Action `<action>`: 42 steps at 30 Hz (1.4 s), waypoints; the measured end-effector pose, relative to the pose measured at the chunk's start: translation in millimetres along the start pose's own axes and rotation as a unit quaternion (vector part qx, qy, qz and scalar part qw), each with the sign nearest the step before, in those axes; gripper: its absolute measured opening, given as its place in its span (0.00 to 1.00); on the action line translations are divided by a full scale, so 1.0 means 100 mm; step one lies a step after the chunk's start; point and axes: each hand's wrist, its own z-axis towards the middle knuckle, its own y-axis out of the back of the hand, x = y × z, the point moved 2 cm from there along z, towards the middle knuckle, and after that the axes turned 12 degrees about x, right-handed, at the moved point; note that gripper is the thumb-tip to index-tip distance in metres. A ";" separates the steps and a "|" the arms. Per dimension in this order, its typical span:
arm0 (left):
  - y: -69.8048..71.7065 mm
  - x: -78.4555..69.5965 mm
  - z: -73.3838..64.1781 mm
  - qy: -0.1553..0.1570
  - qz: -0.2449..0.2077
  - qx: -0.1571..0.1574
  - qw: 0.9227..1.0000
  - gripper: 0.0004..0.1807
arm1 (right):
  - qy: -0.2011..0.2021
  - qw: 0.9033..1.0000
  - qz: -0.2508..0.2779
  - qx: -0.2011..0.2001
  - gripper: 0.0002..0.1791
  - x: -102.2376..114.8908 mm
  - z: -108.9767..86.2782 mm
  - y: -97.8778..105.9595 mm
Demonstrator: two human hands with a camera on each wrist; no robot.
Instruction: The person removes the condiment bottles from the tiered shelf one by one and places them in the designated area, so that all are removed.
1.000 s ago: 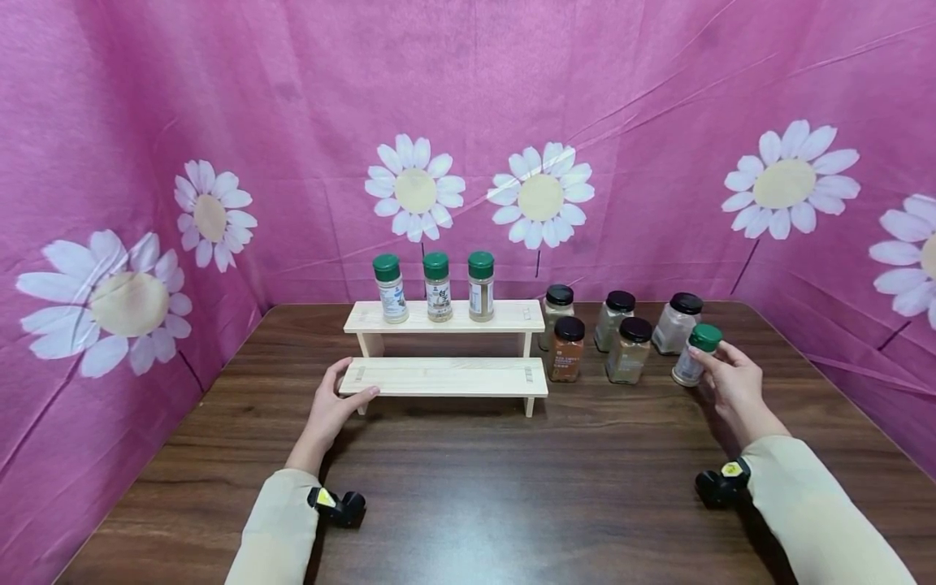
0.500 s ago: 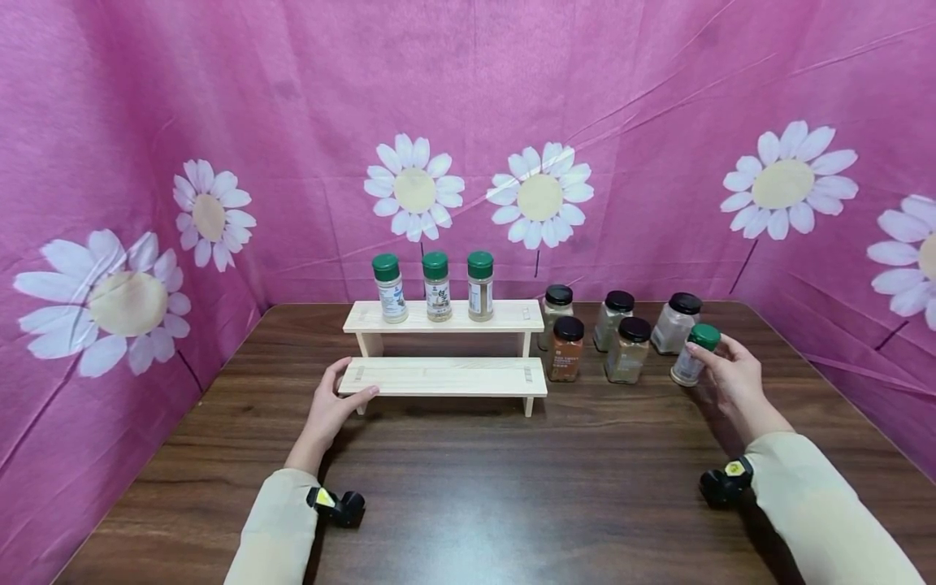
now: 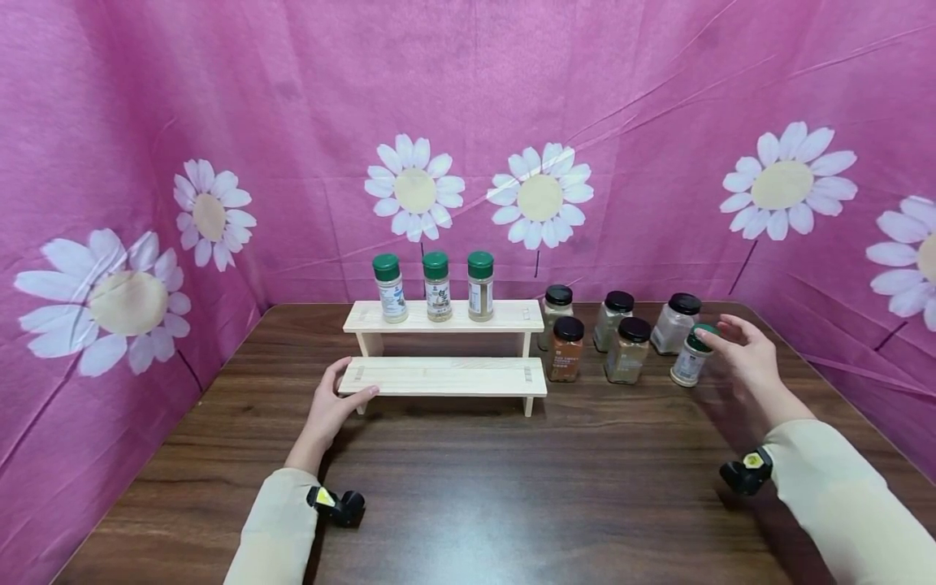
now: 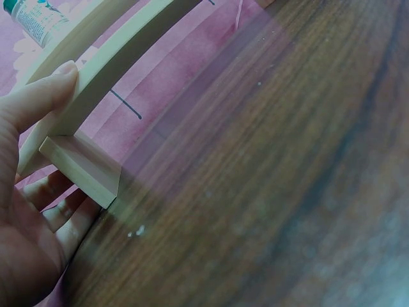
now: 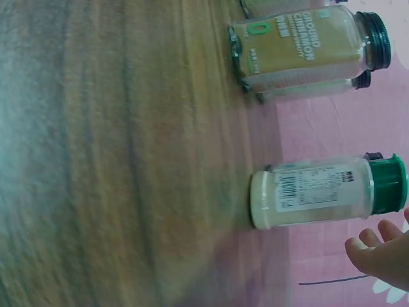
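Observation:
My left hand grips the left end of the lower board of a two-step wooden rack. Its thumb lies on the board, and in the left wrist view the fingers reach behind the leg. At the far right a spice jar with a green cap stands on the table. My right hand is beside that jar's cap, fingers loose. From the right wrist, the visible fingers are apart from the jar; the rest of that hand is out of frame.
Three green-capped spice jars stand on the upper step. Several black-capped jars, among them one of orange-red spice and one of ground cinnamon, stand right of the rack. A pink flowered cloth hangs behind the wooden table.
My right hand has let go of the green-capped jar and drawn back slightly to the right, showing more of its label. My left hand has stayed on the rack.

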 end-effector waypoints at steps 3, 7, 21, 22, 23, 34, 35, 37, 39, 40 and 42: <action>0.00 0.00 0.00 0.000 -0.001 -0.001 1.000 0.39 | -0.003 0.998 -0.060 -0.002 0.31 0.06 0.01 0.01; 0.00 -0.01 -0.01 -0.004 0.000 -0.002 1.000 0.39 | -0.004 0.982 -0.187 0.010 0.36 0.19 0.01 0.01; 0.00 0.01 0.01 -0.010 -0.003 0.002 1.000 0.40 | 0.016 0.986 -0.165 0.023 0.35 0.50 0.03 -0.01; 0.00 0.01 0.01 -0.010 -0.003 0.003 1.000 0.40 | 0.018 0.987 -0.159 0.022 0.34 0.52 0.04 -0.01; 0.00 0.01 0.01 -0.010 -0.002 0.003 1.000 0.40 | 0.021 0.988 -0.153 0.021 0.33 0.54 0.05 -0.02; 0.01 0.01 0.01 -0.011 0.000 0.001 1.000 0.40 | 0.045 0.997 0.014 0.060 0.21 0.76 0.13 -0.23; 0.01 0.00 0.01 -0.009 0.000 0.000 1.000 0.40 | 0.043 0.996 0.035 0.067 0.20 0.78 0.14 -0.27; 0.01 0.00 0.01 -0.007 -0.002 0.001 1.000 0.40 | 0.034 0.995 0.061 0.075 0.20 0.81 0.15 -0.34; 0.01 0.00 0.01 -0.005 -0.002 0.001 1.000 0.40 | 0.024 0.995 0.050 0.079 0.22 0.83 0.16 -0.40; 0.01 0.00 0.01 -0.004 -0.001 0.000 1.000 0.40 | 0.020 0.996 0.032 0.075 0.22 0.84 0.17 -0.43; 0.01 0.00 0.01 -0.004 -0.001 -0.001 1.000 0.40 | 0.024 0.997 -0.009 0.068 0.22 0.85 0.20 -0.50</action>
